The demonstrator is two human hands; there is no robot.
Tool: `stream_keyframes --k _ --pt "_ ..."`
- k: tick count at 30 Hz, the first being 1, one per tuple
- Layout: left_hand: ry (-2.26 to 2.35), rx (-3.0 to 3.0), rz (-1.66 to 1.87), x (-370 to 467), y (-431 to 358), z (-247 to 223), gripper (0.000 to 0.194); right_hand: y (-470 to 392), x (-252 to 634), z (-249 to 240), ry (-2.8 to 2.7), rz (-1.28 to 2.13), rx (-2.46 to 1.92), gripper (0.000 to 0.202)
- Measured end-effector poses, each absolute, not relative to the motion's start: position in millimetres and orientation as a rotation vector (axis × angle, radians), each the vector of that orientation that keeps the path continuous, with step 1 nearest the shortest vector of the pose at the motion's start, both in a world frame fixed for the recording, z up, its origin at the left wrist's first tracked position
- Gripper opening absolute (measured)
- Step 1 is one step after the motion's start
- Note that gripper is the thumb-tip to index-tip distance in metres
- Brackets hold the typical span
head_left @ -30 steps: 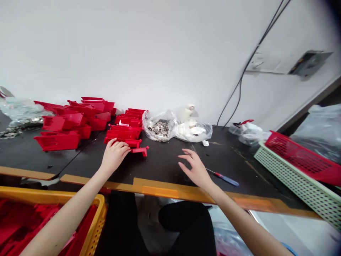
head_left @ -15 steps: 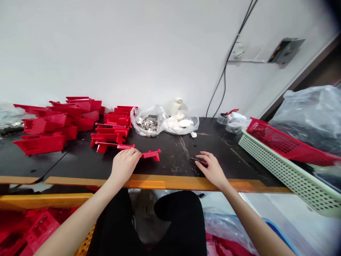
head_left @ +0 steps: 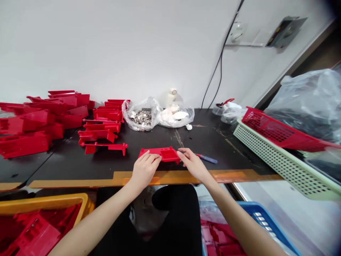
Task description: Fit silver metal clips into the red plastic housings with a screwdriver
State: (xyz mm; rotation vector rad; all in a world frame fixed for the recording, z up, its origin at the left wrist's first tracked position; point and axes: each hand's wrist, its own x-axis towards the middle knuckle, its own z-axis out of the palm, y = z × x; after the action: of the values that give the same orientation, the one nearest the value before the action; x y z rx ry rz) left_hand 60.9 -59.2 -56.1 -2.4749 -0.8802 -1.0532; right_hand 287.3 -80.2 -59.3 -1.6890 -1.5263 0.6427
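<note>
A red plastic part (head_left: 168, 155) with a rectangular recess lies near the table's front edge, between my two hands. My left hand (head_left: 146, 166) grips its left and front side with bent fingers. At its right end, my right hand (head_left: 192, 162) holds the edge between thumb and fingers. Just right of that hand, a screwdriver-like tool (head_left: 207, 158) with a blue and red handle rests on the black table. Left of my hands stands a row of red parts (head_left: 104, 145).
Behind are a bag of small metal pieces (head_left: 142, 118) and a bag of white pieces (head_left: 178, 116). More red parts (head_left: 39, 121) are piled left. A green basket (head_left: 279, 161) stands right. Below are a yellow crate (head_left: 85, 202) and a blue basket (head_left: 266, 218).
The red part has come right, away from the row, and now lies face up between my hands. My right hand has let go of the tool and taken hold of the part's right end.
</note>
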Motion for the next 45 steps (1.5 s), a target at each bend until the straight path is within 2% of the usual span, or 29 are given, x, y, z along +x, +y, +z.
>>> stream_keyframes --k 6,12,15,26,30,33,36,38,41,43,45 --pt "-0.904 -2.565 -0.994 28 -60 -35 0.023 -71 286 -65 -1.442 0.684 -1.642 0.042" --pt "-1.19 -2.37 -0.693 -51 -18 -33 0.062 -60 290 -59 -1.37 0.718 -1.606 0.04" --pt "-1.168 -2.398 -0.644 -83 7 -40 0.067 -50 289 -57 -1.349 0.781 -1.567 0.039" --pt "-1.055 -2.416 -0.488 -142 60 -42 0.042 8 284 -47 -1.489 0.98 -1.437 0.034" --pt "-1.07 -2.418 -0.514 -161 76 -45 0.04 35 268 -47 -1.625 1.036 -1.378 0.029" --pt "-1.085 -2.391 -0.518 -165 80 -43 0.047 55 251 -45 -1.761 1.034 -1.362 0.024" --pt "-1.063 -2.361 -0.567 -154 72 -35 0.064 79 237 -36 -1.895 0.924 -1.403 0.026" --pt "-0.99 -2.356 -0.682 -139 62 -27 0.067 100 230 -27 -1.954 0.764 -1.458 0.029" --pt "-0.841 -2.418 -0.907 -102 43 -15 0.054 136 216 -15 -2.058 0.517 -1.533 0.028" --pt "-0.865 -2.603 -0.872 -71 36 -9 0.04 158 205 -12 -2.167 0.421 -1.572 0.026" --pt "-1.104 -2.808 -0.761 -40 35 -6 0.038 175 194 -14 -2.266 0.351 -1.62 0.026"
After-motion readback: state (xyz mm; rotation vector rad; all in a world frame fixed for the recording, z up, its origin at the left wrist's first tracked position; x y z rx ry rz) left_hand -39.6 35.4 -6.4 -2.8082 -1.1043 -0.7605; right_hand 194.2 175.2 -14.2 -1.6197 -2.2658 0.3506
